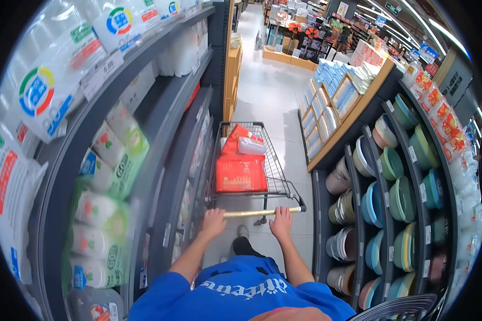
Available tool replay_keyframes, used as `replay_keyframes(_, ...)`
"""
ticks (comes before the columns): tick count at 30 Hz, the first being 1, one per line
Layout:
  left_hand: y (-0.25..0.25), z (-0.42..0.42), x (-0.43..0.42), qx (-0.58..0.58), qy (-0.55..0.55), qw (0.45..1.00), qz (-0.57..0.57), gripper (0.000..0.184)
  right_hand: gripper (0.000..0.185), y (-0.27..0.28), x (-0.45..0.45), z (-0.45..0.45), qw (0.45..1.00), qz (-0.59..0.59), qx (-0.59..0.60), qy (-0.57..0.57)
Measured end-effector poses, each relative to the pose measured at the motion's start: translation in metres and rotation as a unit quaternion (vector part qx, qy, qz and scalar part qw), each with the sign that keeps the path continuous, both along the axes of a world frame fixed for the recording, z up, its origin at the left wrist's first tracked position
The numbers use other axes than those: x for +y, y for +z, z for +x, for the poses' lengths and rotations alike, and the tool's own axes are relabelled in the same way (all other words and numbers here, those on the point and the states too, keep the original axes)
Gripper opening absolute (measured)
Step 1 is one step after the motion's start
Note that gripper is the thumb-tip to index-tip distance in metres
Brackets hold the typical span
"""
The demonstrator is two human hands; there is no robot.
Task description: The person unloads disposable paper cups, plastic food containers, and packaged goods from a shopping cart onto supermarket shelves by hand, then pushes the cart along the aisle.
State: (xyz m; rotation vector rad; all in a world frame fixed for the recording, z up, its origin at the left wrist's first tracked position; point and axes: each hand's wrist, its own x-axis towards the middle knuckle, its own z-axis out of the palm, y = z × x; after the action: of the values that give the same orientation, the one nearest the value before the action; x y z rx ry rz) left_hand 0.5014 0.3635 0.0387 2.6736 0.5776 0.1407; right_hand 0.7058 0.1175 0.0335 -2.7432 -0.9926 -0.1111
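Two hands (pixel 214 222) (pixel 280 222) grip one cart handle (pixel 249 213) — perhaps two red packs (pixel 240 175) aboard.

Bright blue T-shirt (pixel 209 307), short sleeves (pixel 168 288), white ornate lettering (pixel 246 287) across the front, black trousers (pixel 245 247), greyish shoe (pixel 242 231)

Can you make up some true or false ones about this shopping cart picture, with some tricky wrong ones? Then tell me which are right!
1. The left hand and right hand are both on the cart handle. True.
2. The front pack in the cart is green. False: it is red.
3. Basins sit on the right-hand shelves. True.
4. The shirt is yellow. False: it is blue.
5. The lettering on the shirt is white. True.
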Motion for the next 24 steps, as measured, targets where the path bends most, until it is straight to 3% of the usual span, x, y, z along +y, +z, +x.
replay_keyframes(5, -0.008, -0.002, 0.003, 0.006, -0.009, 1.0, 0.008, 0.042, 0.081, -0.002, -0.008, -0.005, 0.995, -0.086, 0.041, -0.002)
replay_keyframes(17, -0.014, -0.006, -0.008, 0.062, -0.011, 0.998, 0.03, 0.046, 0.103, 0.013, -0.04, -0.026, 0.973, -0.196, 0.108, 0.052)
replay_keyframes(24, 0.014, 0.01, -0.04, 0.257, 0.031, 0.966, 0.005, 0.051, 0.107, 0.015, -0.083, -0.023, 0.962, -0.203, 0.144, 0.109)
